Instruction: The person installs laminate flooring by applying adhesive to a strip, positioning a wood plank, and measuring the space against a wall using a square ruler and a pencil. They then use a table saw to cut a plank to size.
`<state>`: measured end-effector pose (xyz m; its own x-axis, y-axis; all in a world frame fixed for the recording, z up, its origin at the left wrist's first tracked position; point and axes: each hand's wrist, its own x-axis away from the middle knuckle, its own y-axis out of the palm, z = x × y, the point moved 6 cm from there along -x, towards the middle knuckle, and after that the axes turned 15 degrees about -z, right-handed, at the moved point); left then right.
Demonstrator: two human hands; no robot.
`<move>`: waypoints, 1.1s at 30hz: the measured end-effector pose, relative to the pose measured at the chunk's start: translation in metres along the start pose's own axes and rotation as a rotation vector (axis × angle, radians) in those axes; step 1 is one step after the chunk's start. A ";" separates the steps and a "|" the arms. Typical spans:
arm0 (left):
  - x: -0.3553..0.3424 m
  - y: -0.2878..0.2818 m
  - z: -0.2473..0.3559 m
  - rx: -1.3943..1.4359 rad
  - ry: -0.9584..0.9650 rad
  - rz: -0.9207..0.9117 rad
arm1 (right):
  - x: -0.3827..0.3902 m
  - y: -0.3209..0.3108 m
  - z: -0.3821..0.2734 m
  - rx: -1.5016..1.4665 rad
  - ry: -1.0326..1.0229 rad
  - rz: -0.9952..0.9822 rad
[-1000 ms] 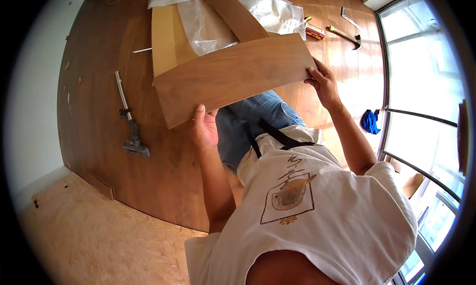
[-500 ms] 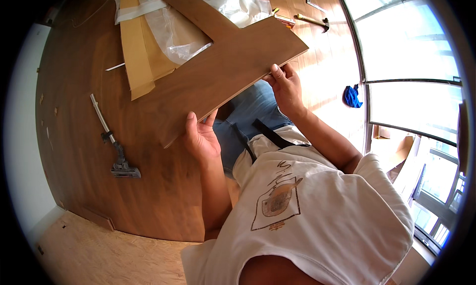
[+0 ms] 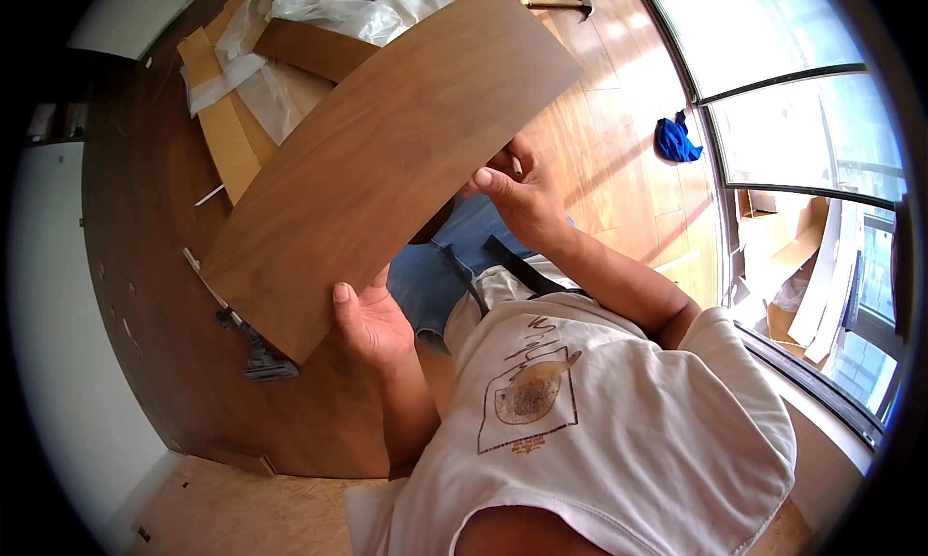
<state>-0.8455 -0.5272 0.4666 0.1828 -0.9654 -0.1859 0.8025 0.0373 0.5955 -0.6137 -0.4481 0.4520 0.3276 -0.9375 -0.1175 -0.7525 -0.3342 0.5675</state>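
"So, what do the hands have hold of?"

"Both have the one brown board [image 3: 387,169]. The left hand [image 3: 375,326] grips its near edge toward the lower-left end, thumb on the face, fingers curled behind; the right hand [image 3: 527,198] has the same edge farther up, thumb on top, fingers partly hidden. Each seems closed only as far as the board's thickness allows."

"Why so far apart?"

"To steady a long piece, I'd say. With both on one edge, the far side would want to drop, so thumbs above and fingers beneath probably keep it from tipping."

"And where does it lie?"

"Beyond the hands, up off the floor [image 3: 174,314], slanting from lower left to upper right. Its left end hides part of the vacuum tool [image 3: 269,370]."

"What's past it?"

"A second board [image 3: 314,48] on plastic [image 3: 406,16] and cardboard [image 3: 232,150], perhaps left on its wrapping to stay handy. The hammer [image 3: 565,4] is by the upper-right end, well apart from either hand."
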 end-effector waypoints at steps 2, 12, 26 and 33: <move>0.001 0.020 0.000 -0.032 0.020 -0.056 | 0.007 -0.010 -0.007 -0.044 -0.017 -0.010; -0.001 0.071 -0.043 -0.060 -0.061 -0.156 | 0.049 -0.084 -0.030 -0.290 -0.042 0.021; -0.016 0.047 -0.110 0.134 -0.244 -0.134 | 0.115 -0.247 -0.062 -0.208 -0.062 0.394; -0.023 0.054 -0.125 0.105 -0.238 -0.067 | 0.109 -0.281 -0.053 -0.135 0.041 0.241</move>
<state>-0.7356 -0.4704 0.4049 -0.0172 -0.9988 -0.0464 0.7426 -0.0438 0.6683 -0.3363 -0.4518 0.3229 0.1735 -0.9826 0.0656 -0.7295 -0.0835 0.6789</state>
